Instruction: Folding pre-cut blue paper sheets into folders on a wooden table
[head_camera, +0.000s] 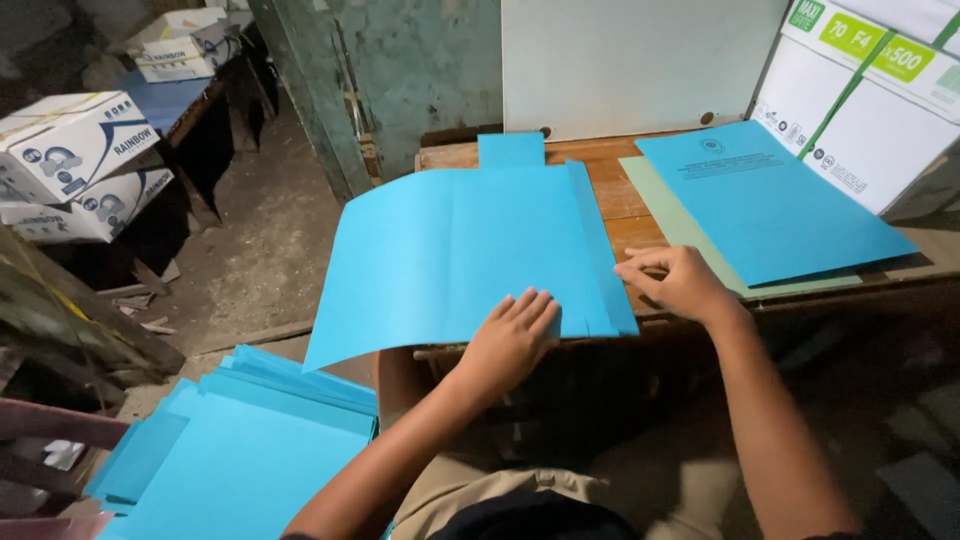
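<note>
- large light-blue card sheet (450, 255) lying on the wooden worktop (615, 195), its left part bowing out past the near-left edge and hanging over the floor.
- narrow flap (600, 250) folded over along the sheet's right side; small square tab (511, 150) sticking out at the far edge.
- left hand (512, 335) laid flat, palm down, fingers spread open, pressing on the sheet's near edge just beside the folded flap; gripping nothing.
- right hand (680, 280) resting on the worktop just right of the flap, fingers curled loosely with the fingertips near the flap's edge; whether touching or pinching it, cannot tell.
- further right on the worktop, a darker blue printed folder (775, 205) lying flat on top of a pale green sheet (665, 210), well apart from the right hand.
- at the far right, white paper-ream cartons with green labels (865, 110) stacked against the worktop's end.
- behind the worktop, a pale board (630, 60) leaning upright on the greenish wall (420, 70).
- near left, low beside the knees, a thick stack of blue sheets (235, 450) fanned slightly at the edges.
- far left, white cardboard boxes (75, 165) piled on a dark bench, more of them further back.
- bare concrete floor (265, 260) between boxes and worktop, with scraps of wood lying at its left side.
</note>
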